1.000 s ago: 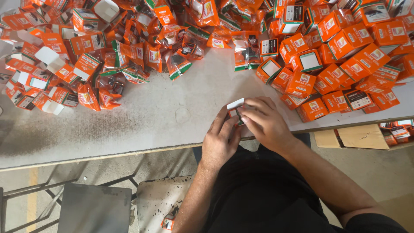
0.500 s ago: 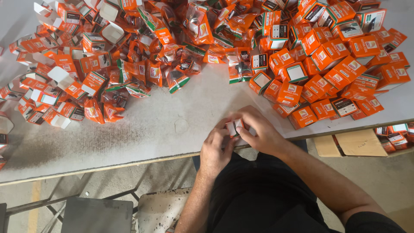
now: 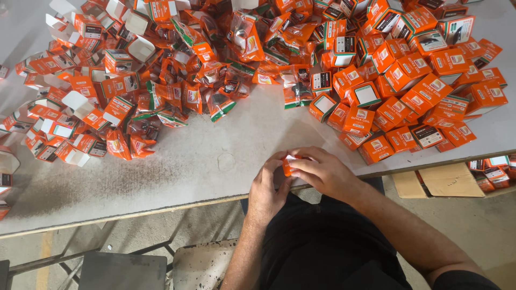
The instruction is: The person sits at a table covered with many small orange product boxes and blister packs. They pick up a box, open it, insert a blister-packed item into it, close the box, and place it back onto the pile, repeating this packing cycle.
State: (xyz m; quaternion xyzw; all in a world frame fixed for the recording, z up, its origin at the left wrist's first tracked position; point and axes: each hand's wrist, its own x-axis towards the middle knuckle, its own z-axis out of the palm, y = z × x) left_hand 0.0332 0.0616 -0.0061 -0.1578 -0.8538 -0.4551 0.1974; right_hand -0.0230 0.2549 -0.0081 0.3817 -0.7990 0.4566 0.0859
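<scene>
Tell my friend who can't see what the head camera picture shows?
Two hands, left hand and right hand, hold a small orange box together over a grey table's edge. Heaps of orange boxes and plastic packets cover the table behind.

Single view only, head-worn camera, looking steeply down, almost overhead. Near range: grey table point(image 3: 215, 161) fills upper two thirds of frame, its near edge slanting from lower left up to right. Wearer's lap and forearms enter from bottom centre; left hand point(image 3: 269, 185) and right hand point(image 3: 322, 172) just below frame centre. Floor visible in bottom strip. No second view, so no shared scene.
</scene>
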